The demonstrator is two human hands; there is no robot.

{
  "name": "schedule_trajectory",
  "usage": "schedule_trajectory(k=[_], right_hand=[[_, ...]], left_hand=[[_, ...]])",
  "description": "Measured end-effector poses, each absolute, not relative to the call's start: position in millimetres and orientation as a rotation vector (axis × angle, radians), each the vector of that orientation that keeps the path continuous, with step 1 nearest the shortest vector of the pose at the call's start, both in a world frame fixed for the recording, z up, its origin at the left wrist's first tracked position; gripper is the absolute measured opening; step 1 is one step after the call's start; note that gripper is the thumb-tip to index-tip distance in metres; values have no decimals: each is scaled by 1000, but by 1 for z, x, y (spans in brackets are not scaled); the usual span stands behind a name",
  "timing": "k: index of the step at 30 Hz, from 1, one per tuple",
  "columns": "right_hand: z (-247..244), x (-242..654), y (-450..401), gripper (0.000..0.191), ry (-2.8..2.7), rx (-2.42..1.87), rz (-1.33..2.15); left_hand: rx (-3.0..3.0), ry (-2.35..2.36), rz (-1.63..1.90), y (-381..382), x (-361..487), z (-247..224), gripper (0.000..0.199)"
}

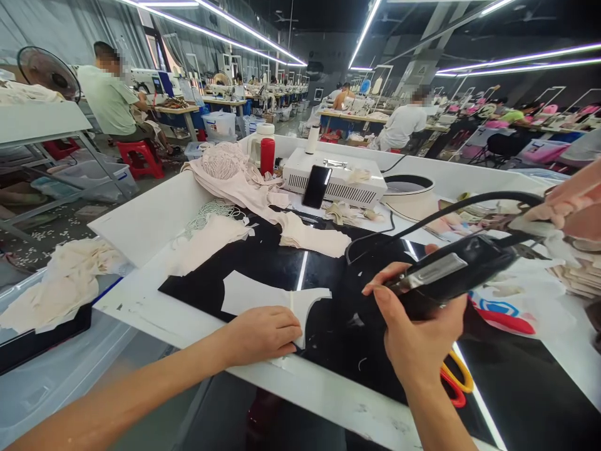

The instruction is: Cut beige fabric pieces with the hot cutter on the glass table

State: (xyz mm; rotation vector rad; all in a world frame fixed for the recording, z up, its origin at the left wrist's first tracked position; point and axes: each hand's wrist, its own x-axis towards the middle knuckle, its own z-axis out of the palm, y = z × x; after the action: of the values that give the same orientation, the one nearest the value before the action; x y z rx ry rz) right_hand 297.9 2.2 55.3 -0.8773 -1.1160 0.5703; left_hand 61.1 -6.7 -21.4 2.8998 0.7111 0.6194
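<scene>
My left hand (267, 335) lies flat, fingers together, on a white pattern-shaped piece (256, 294) with a cream band across it. The piece rests on the black glossy board (323, 275) near the table's front edge. My right hand (417, 338) is wrapped around a black corded hand tool (451, 269) with a metal tip, held above the board and apart from the white piece. The tip is partly hidden by my fingers. Under my right wrist lie scissors with yellow and red handles (457, 379), their blades hidden.
Beige fabric pieces (314, 237) and a lace bra (220, 166) lie farther back. Behind them stand a white vented box (335, 178), a phone (317, 186) and a red bottle (267, 155). Another person's hand (575, 200) reaches in at right. A fabric-filled bin (113, 351) stands left.
</scene>
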Motion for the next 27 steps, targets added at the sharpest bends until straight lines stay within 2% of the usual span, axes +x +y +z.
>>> schedule_trajectory(k=[9,27], right_hand=[[35,269,-27,59,-1111,-622,818],[25,252,-18,58,-1136,-551,778]], left_hand=[[2689,790,763,-5,69,-26,20],[2571,760,838,-2,74,-32,17]])
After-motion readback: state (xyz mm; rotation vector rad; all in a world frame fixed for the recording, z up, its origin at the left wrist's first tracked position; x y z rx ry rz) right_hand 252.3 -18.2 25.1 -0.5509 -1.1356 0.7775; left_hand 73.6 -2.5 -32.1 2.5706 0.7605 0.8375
